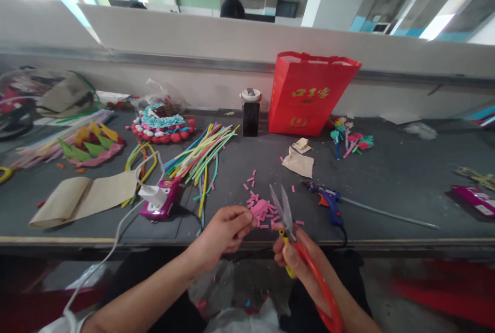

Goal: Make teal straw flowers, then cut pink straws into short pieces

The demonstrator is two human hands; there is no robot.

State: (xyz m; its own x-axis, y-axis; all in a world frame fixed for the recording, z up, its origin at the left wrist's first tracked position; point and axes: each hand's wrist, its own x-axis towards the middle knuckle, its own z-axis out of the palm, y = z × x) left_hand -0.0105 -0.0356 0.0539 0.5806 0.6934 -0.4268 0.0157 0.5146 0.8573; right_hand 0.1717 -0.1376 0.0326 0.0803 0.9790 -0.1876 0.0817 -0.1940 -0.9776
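Note:
My left hand (228, 227) is closed in a pinch at the table's front edge. Its fingertips are on a pink foam-like piece (259, 208), wider than the cut bits around it. Under and beyond it lies a loose heap of small pink cut pieces (264, 219). To the right, my right hand (296, 255) is wrapped around red-handled scissors (285, 212), their blades slightly apart and pointing away from me. The same hand also grips a short yellow tube (286, 255), partly hidden by the fingers.
A blue glue gun (328, 204) with a clear glue stick lies right of the heap. Coloured strips (204, 152), a purple power strip (160, 201) and a brown paper roll (83, 196) are on the left. A red bag (309, 96) and black container (251, 119) stand behind.

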